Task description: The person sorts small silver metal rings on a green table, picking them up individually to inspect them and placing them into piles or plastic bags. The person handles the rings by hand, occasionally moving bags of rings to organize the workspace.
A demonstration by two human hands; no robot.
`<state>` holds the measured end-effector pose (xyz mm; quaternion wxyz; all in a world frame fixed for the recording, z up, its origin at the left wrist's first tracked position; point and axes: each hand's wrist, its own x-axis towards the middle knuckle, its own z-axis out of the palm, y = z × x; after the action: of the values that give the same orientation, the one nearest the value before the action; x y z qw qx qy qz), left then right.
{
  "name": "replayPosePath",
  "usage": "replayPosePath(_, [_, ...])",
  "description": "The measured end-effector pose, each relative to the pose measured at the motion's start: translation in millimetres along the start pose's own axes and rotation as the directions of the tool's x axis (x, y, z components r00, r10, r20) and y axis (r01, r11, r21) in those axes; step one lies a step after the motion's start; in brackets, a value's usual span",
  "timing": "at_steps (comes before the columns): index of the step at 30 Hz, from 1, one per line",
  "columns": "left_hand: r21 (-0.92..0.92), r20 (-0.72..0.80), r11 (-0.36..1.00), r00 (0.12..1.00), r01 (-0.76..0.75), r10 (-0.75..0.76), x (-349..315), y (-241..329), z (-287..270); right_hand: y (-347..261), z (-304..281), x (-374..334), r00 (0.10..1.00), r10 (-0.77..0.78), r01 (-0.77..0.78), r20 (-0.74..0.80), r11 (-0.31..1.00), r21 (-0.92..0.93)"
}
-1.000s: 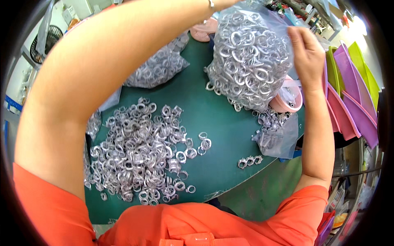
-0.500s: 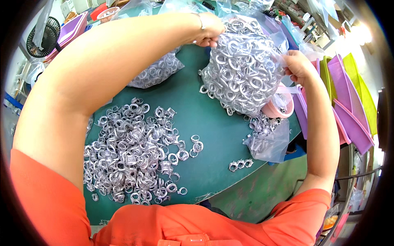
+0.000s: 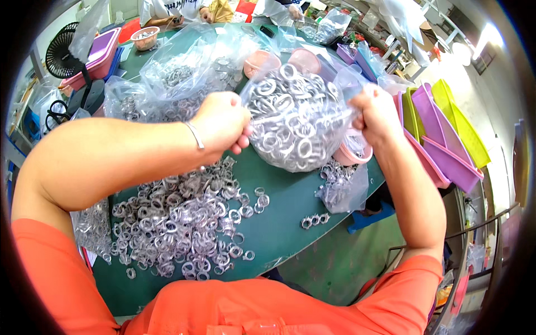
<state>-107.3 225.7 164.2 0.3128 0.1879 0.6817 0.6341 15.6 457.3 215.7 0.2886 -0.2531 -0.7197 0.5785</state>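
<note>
A clear plastic bag (image 3: 296, 131) full of silver metal rings is stretched between my two hands over the green table (image 3: 268, 229). My left hand (image 3: 222, 121) is closed on the bag's left edge. On its right edge my right hand (image 3: 375, 113) grips the plastic, the fingers slightly blurred. Below my left forearm spreads a heap of loose silver rings (image 3: 178, 223), with a few lying apart to its right. A short row of joined rings (image 3: 314, 221) sits near the table's front edge. Behind it lie more small silver parts and a small clear bag (image 3: 349, 192).
Pink bowls (image 3: 357, 149) stand beside and behind the bag. More bags of rings (image 3: 184, 84) lie at the back left, near a black fan (image 3: 62, 51). Purple and green baskets (image 3: 441, 131) lean at the right. Two people sit across the table, one sleeve (image 3: 167, 8) white.
Both hands have brought the bag lower and nearer, and my left hand has dropped to its side. The view has tilted up, showing people across the table.
</note>
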Motion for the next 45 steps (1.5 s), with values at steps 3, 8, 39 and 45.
replayPosePath(3, [-0.021,-0.11,0.999,0.994,-0.031,0.028,-14.0,23.2,-16.7,-27.4,16.4,9.4,0.996,-0.089,0.087,0.03,0.994,0.065])
replayPosePath(8, [0.065,-0.299,0.988,0.942,-0.141,0.154,-39.9,67.1,-87.5,-58.6,73.4,9.5,0.979,-0.076,0.046,0.19,0.986,0.158])
replayPosePath(39, [0.659,0.242,0.555,0.842,-0.508,0.483,-70.7,2.6,-193.1,244.1,13.2,-33.3,0.871,-0.442,0.253,0.214,0.029,-0.967])
replayPosePath(45, [0.858,0.395,0.088,0.76,-0.506,0.517,-65.7,11.0,-158.8,216.4,30.4,-18.4,0.892,-0.389,0.44,0.232,0.623,-0.647])
